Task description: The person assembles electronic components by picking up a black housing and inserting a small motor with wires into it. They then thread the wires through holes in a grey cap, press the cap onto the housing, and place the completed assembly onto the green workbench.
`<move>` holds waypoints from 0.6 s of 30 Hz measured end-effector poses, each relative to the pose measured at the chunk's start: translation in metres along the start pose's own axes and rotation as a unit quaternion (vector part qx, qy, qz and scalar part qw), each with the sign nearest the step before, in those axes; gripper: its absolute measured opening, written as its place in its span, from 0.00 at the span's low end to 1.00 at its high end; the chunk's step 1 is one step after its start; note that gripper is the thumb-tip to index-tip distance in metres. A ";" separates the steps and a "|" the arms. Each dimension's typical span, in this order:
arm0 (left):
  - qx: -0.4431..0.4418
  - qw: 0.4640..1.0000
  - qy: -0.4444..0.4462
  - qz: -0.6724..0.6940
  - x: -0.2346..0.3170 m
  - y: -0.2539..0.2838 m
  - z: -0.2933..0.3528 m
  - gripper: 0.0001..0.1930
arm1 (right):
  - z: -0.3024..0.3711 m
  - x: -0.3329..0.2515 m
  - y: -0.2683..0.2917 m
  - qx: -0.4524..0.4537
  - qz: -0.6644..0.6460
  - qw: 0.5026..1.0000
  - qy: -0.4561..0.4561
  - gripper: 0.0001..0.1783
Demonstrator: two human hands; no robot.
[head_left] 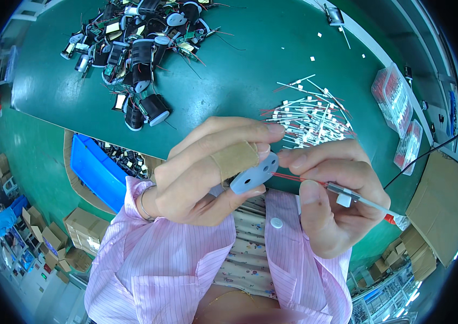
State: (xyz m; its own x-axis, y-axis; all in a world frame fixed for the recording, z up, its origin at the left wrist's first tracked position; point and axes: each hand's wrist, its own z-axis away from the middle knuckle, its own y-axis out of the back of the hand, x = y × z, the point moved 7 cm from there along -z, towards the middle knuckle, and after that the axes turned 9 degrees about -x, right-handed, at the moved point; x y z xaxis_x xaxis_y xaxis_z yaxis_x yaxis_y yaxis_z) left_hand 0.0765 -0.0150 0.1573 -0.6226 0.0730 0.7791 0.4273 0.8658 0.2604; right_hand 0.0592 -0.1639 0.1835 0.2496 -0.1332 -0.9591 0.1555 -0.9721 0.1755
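My left hand (202, 167), with a tan bandage (234, 160) round one finger, pinches a pale grey plastic end piece (261, 171) with several round holes. Whatever lies behind that piece is hidden by my fingers. My right hand (342, 210) is closed on a thin white strip (366, 202) with a metal-looking end and a small white block. Thin red wires (289, 176) run from the strip to the grey piece; whether they pass through a hole I cannot tell. Both hands are above the near edge of the green table (229, 81), in front of my chest.
Black cylinder assemblies with grey ends and wires (142, 56) are heaped at the far left. White strips with red wires (315, 121) lie piled beyond my right hand. Clear plastic boxes (393, 100) stand at right. Below left, a carton holds a blue tray (97, 170) and dark parts.
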 end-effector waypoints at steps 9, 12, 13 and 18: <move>0.012 1.000 -0.015 -0.012 0.003 0.001 0.001 0.20 | 0.001 -0.004 -0.006 0.013 0.015 1.000 0.014 0.04; 0.019 1.000 -0.010 -0.014 0.004 0.003 0.002 0.21 | 0.001 -0.004 -0.006 0.017 0.002 1.000 0.024 0.04; 0.015 1.000 -0.010 -0.019 0.004 0.003 0.002 0.21 | 0.000 -0.004 -0.007 0.013 0.004 1.000 0.028 0.04; 0.011 1.000 -0.008 -0.020 0.003 0.003 0.002 0.21 | 0.000 -0.007 -0.009 0.012 0.041 0.999 0.027 0.05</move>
State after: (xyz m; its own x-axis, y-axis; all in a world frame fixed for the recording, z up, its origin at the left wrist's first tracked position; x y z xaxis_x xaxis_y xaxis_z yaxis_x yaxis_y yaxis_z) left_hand 0.0747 -0.0114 0.1589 -0.6497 0.0449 0.7589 0.3863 0.8793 0.2786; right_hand 0.0563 -0.1544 0.1883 0.3120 -0.2016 -0.9284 0.1093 -0.9631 0.2459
